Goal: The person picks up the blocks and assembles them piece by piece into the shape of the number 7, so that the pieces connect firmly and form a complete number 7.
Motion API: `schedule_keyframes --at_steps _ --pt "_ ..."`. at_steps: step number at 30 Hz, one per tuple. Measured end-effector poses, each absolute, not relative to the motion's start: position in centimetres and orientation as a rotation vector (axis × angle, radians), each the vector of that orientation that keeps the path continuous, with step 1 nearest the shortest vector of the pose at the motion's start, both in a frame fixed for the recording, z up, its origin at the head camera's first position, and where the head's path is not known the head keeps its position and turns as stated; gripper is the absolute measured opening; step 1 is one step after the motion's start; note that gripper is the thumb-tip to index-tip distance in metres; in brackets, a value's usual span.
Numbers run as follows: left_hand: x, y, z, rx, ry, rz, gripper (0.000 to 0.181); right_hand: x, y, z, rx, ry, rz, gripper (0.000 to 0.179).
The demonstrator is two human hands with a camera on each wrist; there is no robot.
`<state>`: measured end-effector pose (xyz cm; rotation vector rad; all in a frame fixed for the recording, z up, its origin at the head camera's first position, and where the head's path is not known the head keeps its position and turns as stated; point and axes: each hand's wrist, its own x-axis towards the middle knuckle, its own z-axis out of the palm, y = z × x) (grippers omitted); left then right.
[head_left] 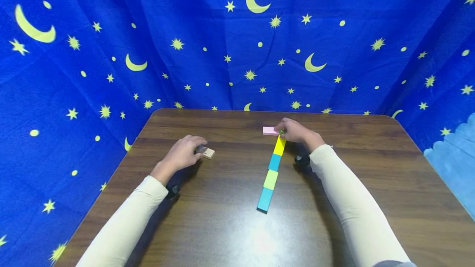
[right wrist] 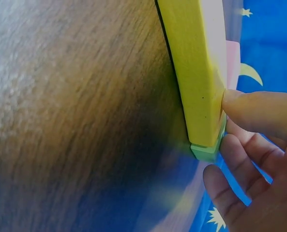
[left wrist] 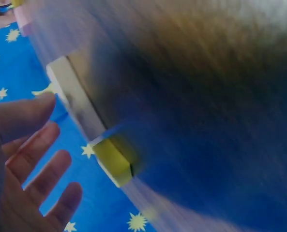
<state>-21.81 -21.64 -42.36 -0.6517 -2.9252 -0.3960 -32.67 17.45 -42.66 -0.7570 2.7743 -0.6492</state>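
Observation:
A row of blocks runs away from me in the head view: a near blue block [head_left: 265, 199], a lime block [head_left: 271, 179], another blue block [head_left: 274, 162] and a yellow block [head_left: 280, 146]. At its far end my right hand [head_left: 293, 130] pinches a green block [right wrist: 207, 152], mostly hidden by fingers and the yellow block. A pink block [head_left: 270, 131] lies left of those fingertips. My left hand [head_left: 182, 151] hovers beside a pale wooden block [head_left: 208, 153], fingers loosely bent and apart from it. A second yellow block [left wrist: 113, 162] adjoins the pale one in the left wrist view.
The brown wooden table [head_left: 222, 226] reaches back to a blue curtain [head_left: 208, 24] with yellow moons and stars. A light blue scalloped cloth [head_left: 452, 155] hangs at the right. Both wrists carry dark cameras.

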Motion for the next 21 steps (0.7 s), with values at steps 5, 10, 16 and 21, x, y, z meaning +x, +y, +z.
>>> schedule_keyframes --at_steps 5,10,16,21 --pt "-23.0 -21.1 -43.1 -0.753 -2.962 -0.237 0.037 -32.6 17.6 -42.8 -0.735 2.763 -0.667 0.035" --pt "-23.6 -20.4 -43.4 -0.798 -2.990 -0.134 0.029 -32.7 17.7 -42.9 -0.771 2.773 -0.659 0.035" --pt "-23.6 -20.1 -43.2 -0.778 -2.998 -0.150 0.027 -32.8 17.8 -43.0 -0.760 2.778 -0.670 0.034" --pt "-23.4 -20.1 -43.1 -0.777 -2.998 -0.190 0.026 -32.7 17.7 -43.0 -0.744 2.775 -0.678 0.034"
